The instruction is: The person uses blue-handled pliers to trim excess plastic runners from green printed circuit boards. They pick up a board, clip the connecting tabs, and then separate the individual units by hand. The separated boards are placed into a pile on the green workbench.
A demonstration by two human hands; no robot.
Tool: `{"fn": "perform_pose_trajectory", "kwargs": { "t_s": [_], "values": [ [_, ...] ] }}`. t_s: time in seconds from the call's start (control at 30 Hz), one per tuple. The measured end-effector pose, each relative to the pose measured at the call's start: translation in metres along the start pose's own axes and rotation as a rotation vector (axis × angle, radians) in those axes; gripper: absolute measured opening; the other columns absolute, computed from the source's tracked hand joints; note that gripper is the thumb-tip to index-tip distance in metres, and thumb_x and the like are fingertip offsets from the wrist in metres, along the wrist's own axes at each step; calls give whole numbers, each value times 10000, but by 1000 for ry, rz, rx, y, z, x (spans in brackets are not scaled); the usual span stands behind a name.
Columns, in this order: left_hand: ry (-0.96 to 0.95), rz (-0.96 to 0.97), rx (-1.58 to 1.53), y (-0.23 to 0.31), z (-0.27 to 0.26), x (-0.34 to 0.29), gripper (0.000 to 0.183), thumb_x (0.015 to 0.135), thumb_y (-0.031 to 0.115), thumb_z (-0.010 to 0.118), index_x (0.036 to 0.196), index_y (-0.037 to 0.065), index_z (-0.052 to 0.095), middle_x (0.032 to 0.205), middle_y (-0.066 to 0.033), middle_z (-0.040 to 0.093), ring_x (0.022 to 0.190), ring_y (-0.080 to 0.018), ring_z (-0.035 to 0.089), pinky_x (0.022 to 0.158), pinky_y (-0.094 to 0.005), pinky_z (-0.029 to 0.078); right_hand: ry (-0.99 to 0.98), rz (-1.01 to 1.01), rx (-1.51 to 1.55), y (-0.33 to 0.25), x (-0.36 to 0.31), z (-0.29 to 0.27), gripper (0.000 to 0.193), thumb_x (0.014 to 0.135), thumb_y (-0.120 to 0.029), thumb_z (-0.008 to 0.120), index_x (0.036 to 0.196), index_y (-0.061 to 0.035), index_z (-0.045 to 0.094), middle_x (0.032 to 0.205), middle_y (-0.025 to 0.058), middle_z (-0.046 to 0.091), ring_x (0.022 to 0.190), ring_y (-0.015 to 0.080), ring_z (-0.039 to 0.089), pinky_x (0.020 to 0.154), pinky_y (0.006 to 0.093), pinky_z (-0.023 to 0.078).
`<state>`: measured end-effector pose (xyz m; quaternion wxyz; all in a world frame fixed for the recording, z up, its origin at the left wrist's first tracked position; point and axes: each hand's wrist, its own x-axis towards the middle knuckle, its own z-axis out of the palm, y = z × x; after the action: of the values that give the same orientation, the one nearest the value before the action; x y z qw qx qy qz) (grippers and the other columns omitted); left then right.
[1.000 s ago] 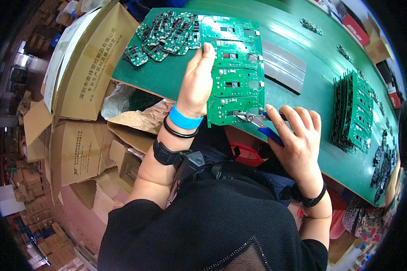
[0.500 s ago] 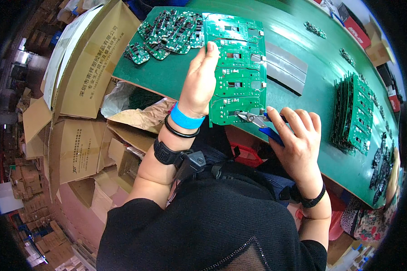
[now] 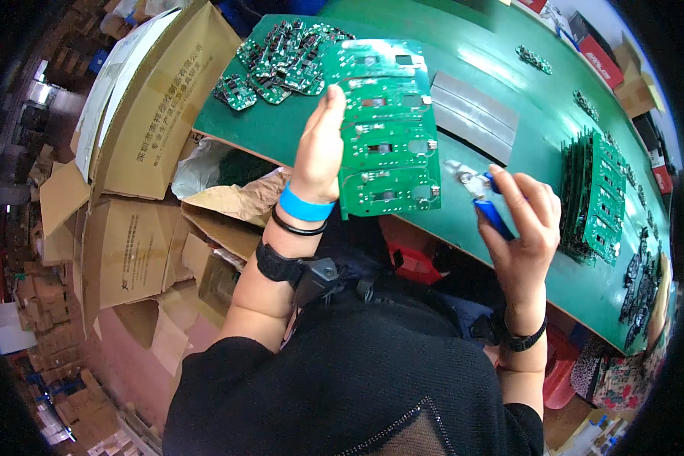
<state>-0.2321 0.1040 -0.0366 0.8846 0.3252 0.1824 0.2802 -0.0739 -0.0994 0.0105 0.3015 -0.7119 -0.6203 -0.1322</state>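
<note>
My left hand (image 3: pixel 321 148) grips the left edge of a green circuit board panel (image 3: pixel 387 171), its thumb lying along the side. The panel is made of several joined boards with cut-out windows and small solder points; it is held up over the table's front edge. In my right hand (image 3: pixel 530 220) are blue-handled side cutters (image 3: pixel 492 219), fingers wrapped round the handles. Their metal jaws point up and left, a short way right of the panel and apart from it. Whatever of my left fingers lies behind the panel is hidden.
A heap of small separated circuit boards (image 3: pixel 285 57) lies at the table's far left. Behind the panel is a grey ridged block (image 3: pixel 475 114). A stack of board panels (image 3: pixel 596 197) stands at right, with black parts (image 3: pixel 640 281) beyond. Open cardboard boxes (image 3: pixel 159 114) crowd the left.
The cutters have drawn back to the right, away from the panel's lower part where their jaws were. My left hand and the panel have shifted slightly left, and the panel has tilted.
</note>
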Motion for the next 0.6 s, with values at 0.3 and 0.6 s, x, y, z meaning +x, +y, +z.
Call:
{"fn": "perform_pose_trajectory", "kwargs": {
  "t_s": [0.3, 0.6],
  "values": [
    [-374, -327, -687, -20, -8, -20, 657, 1007, 524, 245, 1445, 42, 326, 1419, -212, 424, 855, -352, 678, 709, -471, 601, -102, 165, -78, 14, -4, 34, 555, 640, -162, 769, 1175, -126, 628, 1033, 56, 579, 949, 247, 547, 841, 384, 397],
    [-455, -289, -758, -32, -6, -19, 668, 1006, 525, 252, 1478, 53, 259, 1513, -205, 275, 882, -351, 673, 710, -466, 605, -87, 184, -86, 12, -7, 35, 595, 658, -188, 757, 1222, -110, 587, 1039, 66, 585, 990, 254, 549, 892, 399, 379]
  ]
}}
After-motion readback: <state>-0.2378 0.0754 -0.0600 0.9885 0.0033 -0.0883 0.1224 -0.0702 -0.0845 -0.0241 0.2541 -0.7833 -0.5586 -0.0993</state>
